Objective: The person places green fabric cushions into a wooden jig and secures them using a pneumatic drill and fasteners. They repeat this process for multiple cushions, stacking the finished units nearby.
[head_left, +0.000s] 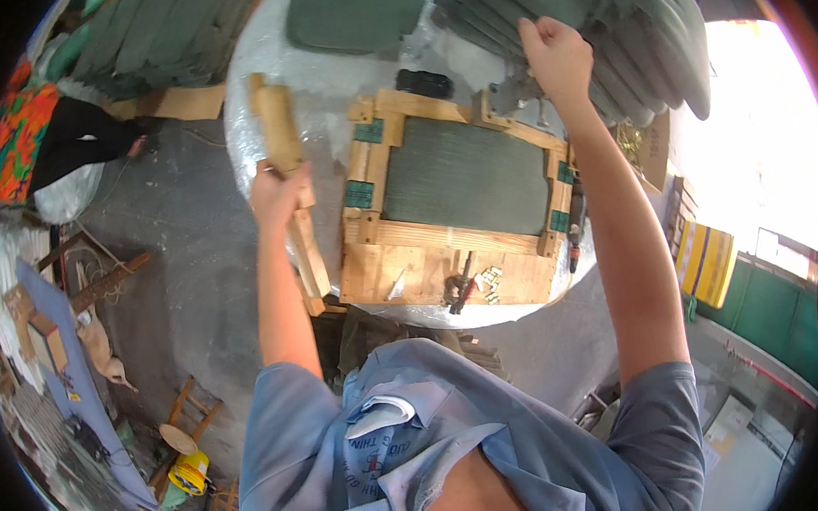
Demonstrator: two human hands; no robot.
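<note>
My left hand [278,198] is closed round a jointed, curved wooden piece [281,129], slightly blurred, held left of a wooden frame jig [447,237]. Inside the jig lies a flat dark green panel [469,175]. Dark green patches mark the jig's sides. My right hand [560,60] is raised beyond the jig's far right corner, its fingers curled in front of a stack of green pads [632,54]. Whatever it may hold is hidden. Below it, a grey metal fitting [510,99] sits by the jig's far edge.
The round table [253,62] is covered in clear film. A single green pad [352,12] and a black object [425,83] lie at its far side. A black-and-red tool [460,286] rests on the jig's near board. A person in black trousers [82,137] is at left.
</note>
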